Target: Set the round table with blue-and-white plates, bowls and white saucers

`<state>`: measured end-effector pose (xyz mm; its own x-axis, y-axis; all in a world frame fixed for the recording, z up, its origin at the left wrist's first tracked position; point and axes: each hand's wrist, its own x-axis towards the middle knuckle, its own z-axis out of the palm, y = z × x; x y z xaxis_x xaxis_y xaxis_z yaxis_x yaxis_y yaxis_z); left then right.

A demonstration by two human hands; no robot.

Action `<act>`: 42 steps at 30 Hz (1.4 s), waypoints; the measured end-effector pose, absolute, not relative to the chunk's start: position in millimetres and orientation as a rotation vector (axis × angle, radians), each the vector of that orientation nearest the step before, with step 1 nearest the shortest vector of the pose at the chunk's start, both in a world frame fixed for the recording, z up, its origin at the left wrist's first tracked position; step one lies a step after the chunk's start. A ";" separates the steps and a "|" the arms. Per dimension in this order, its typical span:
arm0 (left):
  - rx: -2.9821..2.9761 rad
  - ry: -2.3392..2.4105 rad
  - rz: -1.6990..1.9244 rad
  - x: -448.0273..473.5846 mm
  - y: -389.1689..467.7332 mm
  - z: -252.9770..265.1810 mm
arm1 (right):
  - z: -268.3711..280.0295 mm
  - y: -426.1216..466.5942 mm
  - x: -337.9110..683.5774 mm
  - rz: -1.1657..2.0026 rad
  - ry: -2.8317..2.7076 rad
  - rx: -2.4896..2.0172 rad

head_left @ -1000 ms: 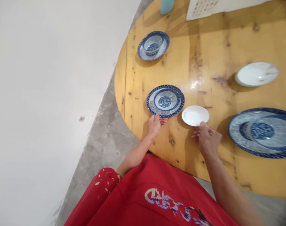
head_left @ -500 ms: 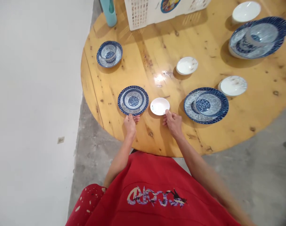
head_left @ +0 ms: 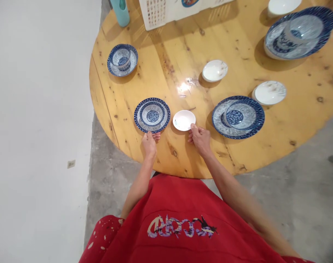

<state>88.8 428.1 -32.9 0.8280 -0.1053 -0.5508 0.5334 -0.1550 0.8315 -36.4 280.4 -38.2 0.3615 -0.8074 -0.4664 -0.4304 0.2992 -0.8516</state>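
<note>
My left hand (head_left: 150, 144) grips the near rim of a blue-and-white patterned plate (head_left: 138, 125), thumb on top and fingers below. Centred in that plate is what looks like a smaller bowl (head_left: 153, 115) with a matching pattern. Just to the right, my right hand (head_left: 200, 139) pinches the near right edge of a small white bowl (head_left: 183, 121) between thumb and fingers. The bowl is close beside the plate, with a narrow gap between them. Whether plate and bowl rest fully on the wood I cannot tell.
On the round wooden table (head_left: 166, 160) are a blue-rimmed plate with a bowl (head_left: 239, 137) to the right, a similar set (head_left: 111, 69) far left, and another dish set (head_left: 273, 54) at the back right. Several white bowls (head_left: 214, 71), a white basket (head_left: 173, 16) and a turquoise container (head_left: 121, 14) stand around.
The view has shifted slightly, so the table's contents appear a little higher and further left. Both hands keep their holds on the plate and the white bowl.
</note>
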 end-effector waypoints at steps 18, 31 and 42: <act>1.639 0.352 -0.597 81.1 430.6 -36.4 | -35.2 279.5 -43.4 -0.312 1.289 -1.375; 1.560 0.162 -1.064 -7.8 447.3 -31.9 | -47.1 279.6 -49.7 -0.312 1.276 -1.444; 1.585 0.373 -0.689 56.1 446.9 -31.9 | -53.5 276.6 -51.2 -0.323 1.253 -1.399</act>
